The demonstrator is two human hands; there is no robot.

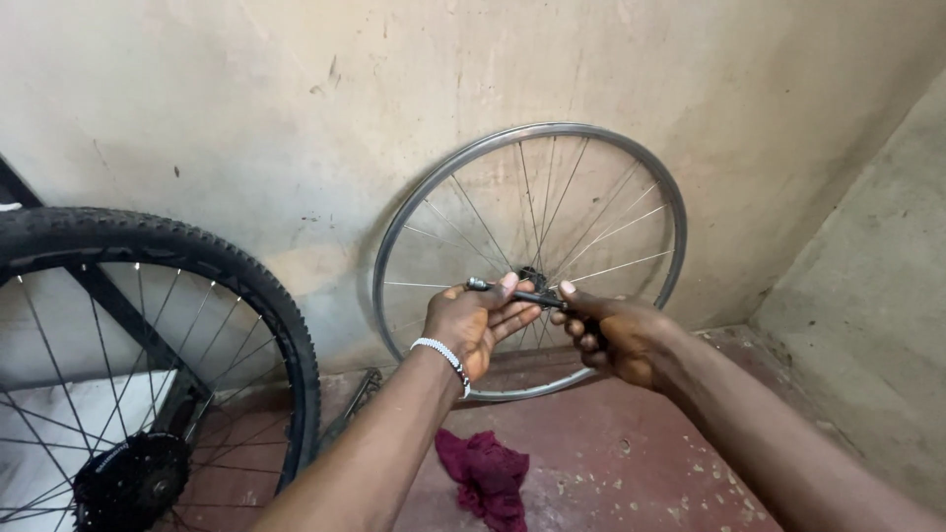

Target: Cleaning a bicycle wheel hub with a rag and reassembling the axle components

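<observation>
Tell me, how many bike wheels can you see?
2. A bare silver wheel with no tyre leans against the wall behind the hands. A wheel with a knobby black tyre stands at the left, partly cut off by the picture's edge.

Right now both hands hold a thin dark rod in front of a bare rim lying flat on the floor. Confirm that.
Not quite: the head view shows the bare rim leaning upright against the wall, not flat. Both the left hand and right hand do hold the thin dark rod in front of it.

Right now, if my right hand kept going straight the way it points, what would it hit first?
Probably the left hand: the right hand points left along the rod both hold. Depth is unclear.
</observation>
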